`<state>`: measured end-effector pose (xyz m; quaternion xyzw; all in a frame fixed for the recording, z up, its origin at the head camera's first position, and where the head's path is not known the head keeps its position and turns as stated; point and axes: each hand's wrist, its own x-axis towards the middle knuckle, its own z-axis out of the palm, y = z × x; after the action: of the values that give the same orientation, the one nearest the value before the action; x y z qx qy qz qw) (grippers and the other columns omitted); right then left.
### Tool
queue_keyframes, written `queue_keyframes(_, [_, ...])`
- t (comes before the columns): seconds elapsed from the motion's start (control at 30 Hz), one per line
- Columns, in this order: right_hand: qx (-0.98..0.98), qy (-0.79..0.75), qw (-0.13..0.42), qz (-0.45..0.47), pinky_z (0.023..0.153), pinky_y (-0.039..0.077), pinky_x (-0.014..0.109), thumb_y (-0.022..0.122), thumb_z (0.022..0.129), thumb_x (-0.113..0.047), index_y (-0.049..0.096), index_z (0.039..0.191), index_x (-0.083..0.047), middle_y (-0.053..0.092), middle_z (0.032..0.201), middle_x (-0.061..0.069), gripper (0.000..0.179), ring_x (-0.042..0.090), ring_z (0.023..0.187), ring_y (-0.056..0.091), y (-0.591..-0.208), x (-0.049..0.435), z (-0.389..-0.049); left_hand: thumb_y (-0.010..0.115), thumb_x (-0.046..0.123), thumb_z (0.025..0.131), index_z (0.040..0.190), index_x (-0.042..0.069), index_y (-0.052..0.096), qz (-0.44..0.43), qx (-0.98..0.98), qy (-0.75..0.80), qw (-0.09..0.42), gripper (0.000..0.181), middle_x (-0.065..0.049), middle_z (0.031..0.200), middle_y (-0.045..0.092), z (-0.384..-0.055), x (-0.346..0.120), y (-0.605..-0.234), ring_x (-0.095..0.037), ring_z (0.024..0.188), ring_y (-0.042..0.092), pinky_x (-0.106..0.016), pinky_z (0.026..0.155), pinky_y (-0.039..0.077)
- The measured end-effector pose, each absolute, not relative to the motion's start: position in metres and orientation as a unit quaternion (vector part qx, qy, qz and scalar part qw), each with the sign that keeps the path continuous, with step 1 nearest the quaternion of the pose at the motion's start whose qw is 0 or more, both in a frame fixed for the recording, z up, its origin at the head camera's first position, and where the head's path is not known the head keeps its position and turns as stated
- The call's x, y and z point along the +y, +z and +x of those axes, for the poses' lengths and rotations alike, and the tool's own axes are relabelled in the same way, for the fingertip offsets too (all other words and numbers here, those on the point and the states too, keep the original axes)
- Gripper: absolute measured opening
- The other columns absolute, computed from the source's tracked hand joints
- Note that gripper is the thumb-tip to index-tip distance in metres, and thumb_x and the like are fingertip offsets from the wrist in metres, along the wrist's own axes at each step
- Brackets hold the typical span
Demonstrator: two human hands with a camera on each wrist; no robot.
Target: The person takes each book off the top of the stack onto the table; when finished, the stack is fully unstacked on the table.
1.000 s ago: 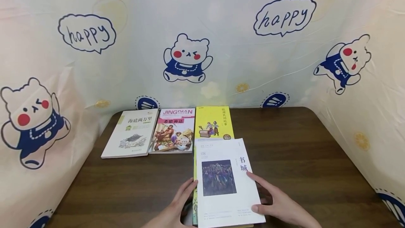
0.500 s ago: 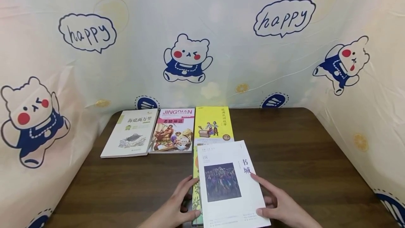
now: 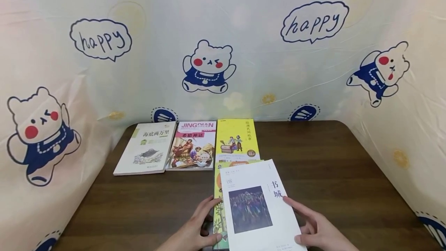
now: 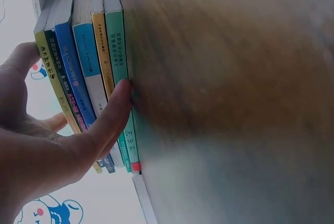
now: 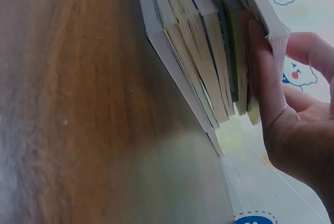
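Note:
In the head view my right hand (image 3: 320, 227) holds a white book (image 3: 282, 216) with a dark picture on its cover, by its right edge. The right wrist view shows fingers (image 5: 266, 72) under that book, which is raised and tilted off the stack. My left hand (image 3: 195, 224) touches the left side of the book stack (image 4: 78, 51). Its fingers lie along the coloured spines, seen in the left wrist view. A yellow-green illustrated book (image 3: 219, 220) shows under the white one, on top of the stack. Most of its cover is hidden.
Behind the stack, a yellow book (image 3: 237, 134), a pink-titled book (image 3: 191, 146) and a white book with a ship drawing (image 3: 146, 148) lie side by side along the far edge of the brown table (image 3: 334, 165). A bear-print curtain (image 3: 258, 57) surrounds the table.
The white book has shifted right and towards me in my right hand, uncovering more of the yellow-green book beneath. My left hand stays at the stack's left side.

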<state>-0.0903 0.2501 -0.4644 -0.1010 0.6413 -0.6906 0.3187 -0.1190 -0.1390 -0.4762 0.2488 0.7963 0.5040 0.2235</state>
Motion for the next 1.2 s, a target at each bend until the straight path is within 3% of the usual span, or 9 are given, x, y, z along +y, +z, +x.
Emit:
queue_keyframes(0.13, [0.619,-0.704,0.331,-0.109,0.056,0.048,0.018,0.058,0.091,0.002,0.020,0.154,-0.029,0.055,0.131,0.019,0.080,0.027,0.082,0.069,-0.459,0.256,-0.088,0.064,0.031,0.093,0.152,0.014,0.021,0.259,0.802,0.492,0.216,0.075,-0.032,0.152,0.007,-0.118,-0.139,-0.477,-0.027,0.105,0.045,-0.030,0.075,0.046])
queue_keyframes(0.23, [0.643,-0.689,0.324,-0.084,0.056,0.047,0.018,0.060,0.091,-0.002,0.022,0.153,-0.035,0.049,0.138,0.016,0.079,0.031,0.082,0.068,-0.452,0.258,-0.086,0.065,0.033,0.093,0.152,0.016,0.021,0.259,0.810,0.483,0.209,0.076,-0.032,0.152,0.009,-0.119,-0.138,-0.476,-0.041,0.118,0.042,-0.040,0.079,0.048])
queue_keyframes(0.33, [0.672,-0.668,0.315,-0.048,0.058,0.047,0.019,0.062,0.091,-0.009,0.026,0.150,-0.042,0.041,0.145,0.016,0.077,0.041,0.087,0.065,-0.446,0.260,-0.086,0.065,0.036,0.092,0.152,0.019,0.022,0.253,0.817,0.475,0.205,0.076,-0.030,0.152,0.011,-0.119,-0.138,-0.474,-0.054,0.129,0.029,-0.053,0.084,0.047])
queue_keyframes(0.43, [0.697,-0.649,0.305,-0.031,0.061,0.049,0.021,0.064,0.091,-0.011,0.025,0.150,-0.045,0.033,0.150,0.022,0.078,0.042,0.082,0.063,-0.440,0.262,-0.087,0.066,0.039,0.091,0.152,0.021,0.023,0.244,0.823,0.471,0.204,0.076,-0.028,0.153,0.012,-0.119,-0.136,-0.472,-0.055,0.131,0.026,-0.060,0.086,0.043])
queue_keyframes(0.63, [0.733,-0.623,0.273,-0.028,0.065,0.052,0.028,0.067,0.089,-0.011,0.021,0.152,-0.039,0.015,0.154,0.029,0.083,0.042,0.077,0.062,-0.431,0.265,-0.088,0.066,0.038,0.091,0.152,0.024,0.024,0.236,0.822,0.472,0.213,0.075,-0.027,0.154,0.011,-0.120,-0.135,-0.471,-0.055,0.131,0.027,-0.063,0.087,0.042])
queue_keyframes(0.83, [0.746,-0.612,0.263,-0.024,0.065,0.052,0.030,0.068,0.087,-0.011,0.020,0.153,-0.037,0.008,0.157,0.026,0.085,0.040,0.079,0.063,-0.424,0.267,-0.089,0.065,0.038,0.092,0.152,0.023,0.023,0.237,0.820,0.472,0.221,0.075,-0.028,0.154,0.010,-0.119,-0.135,-0.472,-0.058,0.130,0.026,-0.065,0.086,0.042])
queue_keyframes(0.97, [0.766,-0.590,0.252,-0.024,0.059,0.048,0.028,0.069,0.086,-0.013,0.019,0.154,-0.035,0.011,0.157,0.025,0.087,0.036,0.070,0.059,-0.420,0.270,-0.090,0.064,0.036,0.093,0.153,0.023,0.022,0.231,0.816,0.477,0.229,0.074,-0.028,0.154,0.010,-0.119,-0.136,-0.471,-0.057,0.132,0.024,-0.067,0.088,0.039])
queue_keyframes(1.2, [0.801,-0.562,0.207,-0.017,0.061,0.047,0.028,0.070,0.086,-0.015,0.018,0.155,-0.030,0.016,0.156,0.023,0.087,0.031,0.062,0.054,-0.408,0.278,-0.096,0.063,0.038,0.093,0.153,0.023,0.021,0.242,0.819,0.472,0.220,0.075,-0.027,0.154,0.010,-0.118,-0.139,-0.472,-0.056,0.132,0.025,-0.064,0.087,0.041])
